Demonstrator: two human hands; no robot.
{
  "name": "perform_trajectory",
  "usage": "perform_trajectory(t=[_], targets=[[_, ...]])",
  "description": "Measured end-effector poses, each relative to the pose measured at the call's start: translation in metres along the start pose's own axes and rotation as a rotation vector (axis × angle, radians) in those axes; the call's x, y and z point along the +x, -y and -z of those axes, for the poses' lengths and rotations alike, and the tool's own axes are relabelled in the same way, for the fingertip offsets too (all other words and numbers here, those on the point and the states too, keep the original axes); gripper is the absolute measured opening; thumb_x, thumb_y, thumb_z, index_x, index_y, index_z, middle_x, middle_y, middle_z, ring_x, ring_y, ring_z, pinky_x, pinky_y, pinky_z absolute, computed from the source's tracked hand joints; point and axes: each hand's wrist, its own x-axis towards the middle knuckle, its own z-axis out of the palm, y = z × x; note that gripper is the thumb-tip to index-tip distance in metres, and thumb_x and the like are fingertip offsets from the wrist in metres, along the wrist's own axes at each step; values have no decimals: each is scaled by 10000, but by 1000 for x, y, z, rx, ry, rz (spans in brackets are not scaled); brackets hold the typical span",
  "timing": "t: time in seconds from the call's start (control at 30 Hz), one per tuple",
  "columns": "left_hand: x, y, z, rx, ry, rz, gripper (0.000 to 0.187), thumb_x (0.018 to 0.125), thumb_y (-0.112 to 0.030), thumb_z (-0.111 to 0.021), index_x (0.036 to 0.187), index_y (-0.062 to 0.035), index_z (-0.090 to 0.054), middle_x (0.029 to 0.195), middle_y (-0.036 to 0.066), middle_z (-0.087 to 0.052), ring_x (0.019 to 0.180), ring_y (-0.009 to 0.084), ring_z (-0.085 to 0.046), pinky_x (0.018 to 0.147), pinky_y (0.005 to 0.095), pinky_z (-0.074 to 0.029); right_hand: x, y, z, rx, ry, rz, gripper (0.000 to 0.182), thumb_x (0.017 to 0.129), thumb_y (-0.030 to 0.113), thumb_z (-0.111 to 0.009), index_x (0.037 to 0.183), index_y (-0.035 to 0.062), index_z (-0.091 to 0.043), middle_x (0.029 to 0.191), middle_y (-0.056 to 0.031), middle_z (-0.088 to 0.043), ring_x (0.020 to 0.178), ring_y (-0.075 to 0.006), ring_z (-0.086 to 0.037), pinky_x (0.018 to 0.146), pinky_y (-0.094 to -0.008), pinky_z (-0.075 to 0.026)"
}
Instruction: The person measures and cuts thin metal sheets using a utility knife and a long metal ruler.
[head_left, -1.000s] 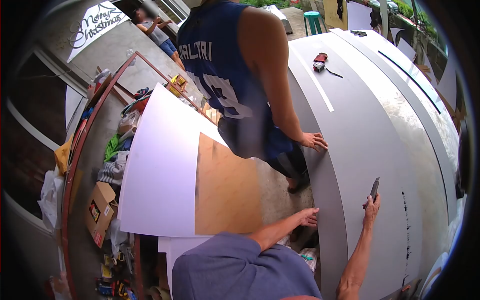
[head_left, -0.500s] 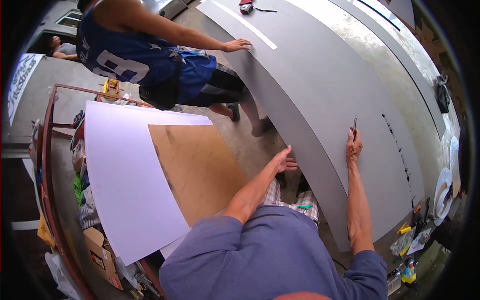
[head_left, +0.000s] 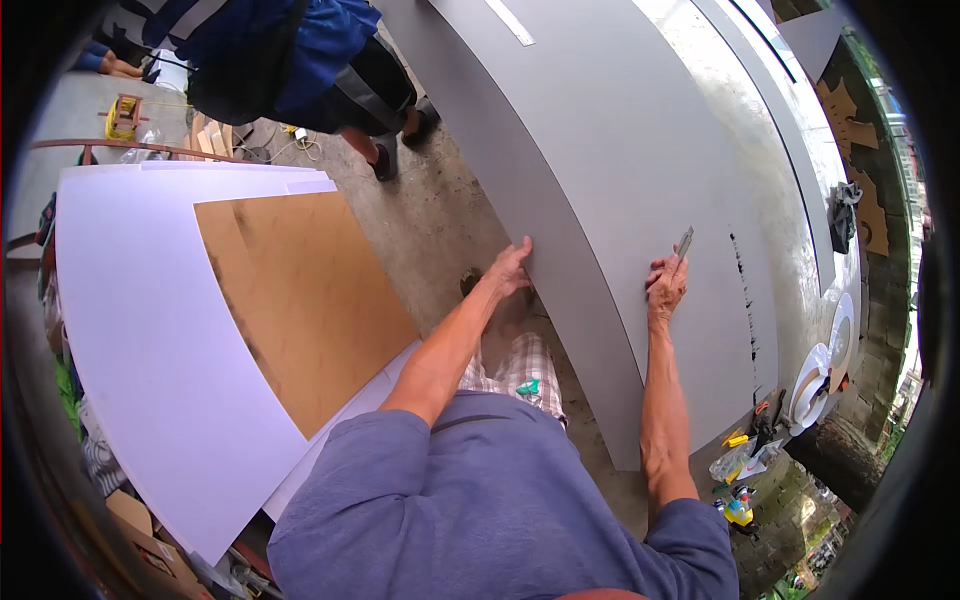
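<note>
Right hand (head_left: 664, 285) clamped on a slim knife (head_left: 684, 243), blade tip up, resting on the grey sheet (head_left: 610, 150). Left hand (head_left: 512, 268) spread flat, gripping that sheet's near edge. Sheet matte grey, large, smooth, lying over the concrete floor (head_left: 440, 225). White board (head_left: 130, 330) well apart at left.

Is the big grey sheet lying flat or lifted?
Flat: the grey sheet lies spread on the ground, left hand at its edge.
</note>
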Motion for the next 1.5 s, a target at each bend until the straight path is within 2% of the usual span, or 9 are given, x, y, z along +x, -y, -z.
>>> perform_trajectory(t=[0.27, 0.37, 0.4, 0.67, 0.77, 1.23, 1.33, 1.43, 1.5], targets=[[-3, 17, 11, -92, -66, -183, 201, 904, -202, -723, 884, -65, -577, 1007, 46, -611, 920, 158, -576, 829, 342, -482, -13, 1, -1, 61, 9, -24, 371, 1065, 287, -385, 1267, 16, -538, 742, -23, -577, 511, -48, -455, 440, -207, -365], [-3, 18, 20, -41, -27, -177, 200, 913, -206, -714, 823, -94, -576, 960, 39, -614, 909, 147, -571, 797, 328, -478, -13, 7, 0, 83, 14, -58, 386, 1064, 302, -380, 1272, 16, -535, 736, -30, -574, 516, -47, -466, 425, -198, -361], [15, 30, 37, 41, -7, -140, 344, 936, -335, -694, 1084, -33, -627, 1058, 58, -673, 992, 168, -624, 889, 390, -503, -11, 5, 0, 45, 12, -46, 400, 1063, 319, -378, 1273, 14, -531, 730, -30, -574, 519, -47, -477, 411, -192, -357], [47, -54, 42, -340, 153, -26, 387, 895, -379, -728, 1134, -85, -648, 1059, 51, -706, 971, 183, -668, 864, 379, -523, 7, 46, -14, 16, 184, -186, 393, 1051, 314, -418, 1264, 2, -528, 835, -34, -547, 538, -84, -505, 442, -220, -390], [63, -113, 29, -523, 203, -240, 416, 879, -363, -749, 1136, -52, -647, 1046, 41, -712, 952, 162, -679, 914, 365, -531, 26, 86, -58, -57, 295, -180, 381, 1049, 302, -430, 1248, -4, -540, 816, -27, -540, 543, -92, -518, 444, -236, -395], [40, -151, 41, -452, 110, -313, 247, 832, -240, -816, 929, -35, -719, 931, 37, -704, 846, 137, -643, 793, 304, -538, 132, 276, -399, -599, 719, 261, 372, 1038, 337, -440, 963, -5, -564, 655, -56, -589, 451, -146, -609, 380, -281, -433], [30, -152, 33, -507, 69, -320, 234, 843, -238, -805, 922, -35, -720, 923, 28, -700, 822, 124, -635, 776, 296, -538, 167, 260, -449, -785, 660, 610, 371, 1035, 329, -445, 889, 4, -549, 609, -91, -596, 447, -179, -620, 413, -321, -467], [27, -155, 34, -532, 90, -302, 252, 848, -246, -801, 937, -26, -718, 931, 27, -700, 832, 121, -633, 787, 298, -534, 176, 264, -480, -900, 610, 647, 344, 995, 307, -482, 920, -16, -577, 739, -261, -657, 704, -458, -640, 675, -544, -496], [28, -154, 34, -531, 104, -295, 268, 848, -253, -800, 957, -22, -718, 939, 27, -701, 843, 123, -633, 797, 301, -531, 181, 269, -494, -955, 568, 641, 371, 990, 327, -480, 921, -24, -577, 762, -283, -653, 759, -479, -646, 705, -559, -503]])
